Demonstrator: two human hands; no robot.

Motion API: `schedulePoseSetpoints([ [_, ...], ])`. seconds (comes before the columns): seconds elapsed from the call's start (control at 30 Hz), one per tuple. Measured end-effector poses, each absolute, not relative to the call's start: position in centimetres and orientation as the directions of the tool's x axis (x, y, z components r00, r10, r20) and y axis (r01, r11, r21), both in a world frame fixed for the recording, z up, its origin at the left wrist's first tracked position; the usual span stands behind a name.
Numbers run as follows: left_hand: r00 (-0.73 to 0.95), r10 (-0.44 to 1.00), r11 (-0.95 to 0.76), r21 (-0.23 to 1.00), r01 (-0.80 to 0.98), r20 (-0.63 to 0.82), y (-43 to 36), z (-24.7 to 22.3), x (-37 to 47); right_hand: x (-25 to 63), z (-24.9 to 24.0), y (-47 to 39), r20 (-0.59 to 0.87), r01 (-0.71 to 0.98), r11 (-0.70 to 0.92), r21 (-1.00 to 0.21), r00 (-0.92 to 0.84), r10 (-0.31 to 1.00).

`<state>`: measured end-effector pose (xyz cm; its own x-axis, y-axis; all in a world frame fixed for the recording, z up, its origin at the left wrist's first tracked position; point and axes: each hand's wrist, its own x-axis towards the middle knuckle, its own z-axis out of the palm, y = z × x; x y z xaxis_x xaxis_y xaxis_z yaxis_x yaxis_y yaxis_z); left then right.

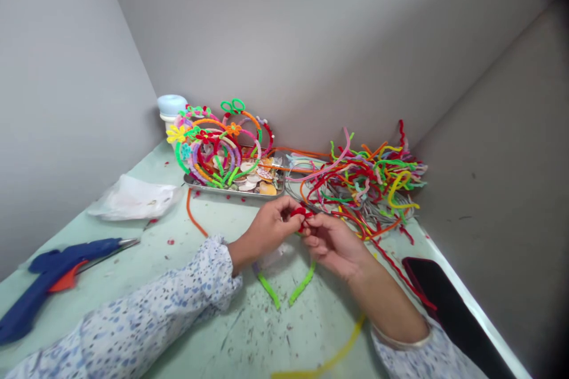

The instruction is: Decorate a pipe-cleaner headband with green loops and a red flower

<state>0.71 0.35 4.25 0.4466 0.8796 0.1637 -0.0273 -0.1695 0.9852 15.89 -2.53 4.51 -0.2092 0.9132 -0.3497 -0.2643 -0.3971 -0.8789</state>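
Observation:
My left hand (272, 226) and my right hand (335, 244) meet over the middle of the table. Between their fingertips is a small red fuzzy piece (302, 213), which both hands pinch; its exact shape is partly covered by the fingers. Below the hands, two bright green fuzzy ends (302, 285) of a headband hang or lie near the tabletop. The upper part of that headband is hidden behind my hands.
A metal tray (235, 190) holds finished headbands and flat pieces. Fuzzy stems (368, 180) pile at the right. A blue glue gun (57, 272), plastic bag (133, 196), phone (448, 308), white container (171, 112) and yellow strip (338, 358) surround the hands. Walls stand behind.

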Motion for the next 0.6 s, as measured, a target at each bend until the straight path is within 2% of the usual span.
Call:
schedulePoseSetpoints([
  [0.1,0.518,0.843,-0.139,0.989,-0.055,0.147,0.6,4.1,0.5,16.3,4.2,-2.3,-0.41,-0.319,-0.493,-0.809,-0.294,0.863],
  [0.17,0.545,0.834,-0.044,0.995,-0.092,0.087,1.0,3.7,0.5,16.7,3.9,-2.1,-0.382,-0.253,-0.452,-0.855,-0.283,0.88],
  [0.23,0.521,0.854,0.043,0.995,-0.087,0.009,1.4,3.2,0.5,16.9,3.7,-2.0,-0.298,-0.068,-0.318,-0.946,-0.213,0.931],
  [0.3,0.469,0.881,0.104,0.992,-0.075,-0.057,1.6,2.7,0.6,17.1,3.8,-2.0,-0.104,0.199,-0.084,-0.976,-0.093,0.99],
  [0.37,0.421,0.902,0.144,0.986,-0.087,-0.095,1.8,2.4,0.6,17.2,3.8,-2.1,0.189,0.475,0.182,-0.861,-0.034,0.981],
  [0.43,0.394,0.911,0.174,0.978,-0.113,-0.116,1.8,2.3,0.6,17.2,3.8,-2.3,0.43,0.665,0.381,-0.642,-0.098,0.897],
  [0.5,0.392,0.911,0.193,0.972,-0.134,-0.127,1.8,2.3,0.7,17.2,3.4,-2.5,0.519,0.763,0.463,-0.451,-0.198,0.832],
  [0.6,0.411,0.902,0.21,0.966,-0.153,-0.131,1.6,2.7,0.9,17.0,2.8,-2.7,0.538,0.816,0.482,-0.32,-0.262,0.801],
])
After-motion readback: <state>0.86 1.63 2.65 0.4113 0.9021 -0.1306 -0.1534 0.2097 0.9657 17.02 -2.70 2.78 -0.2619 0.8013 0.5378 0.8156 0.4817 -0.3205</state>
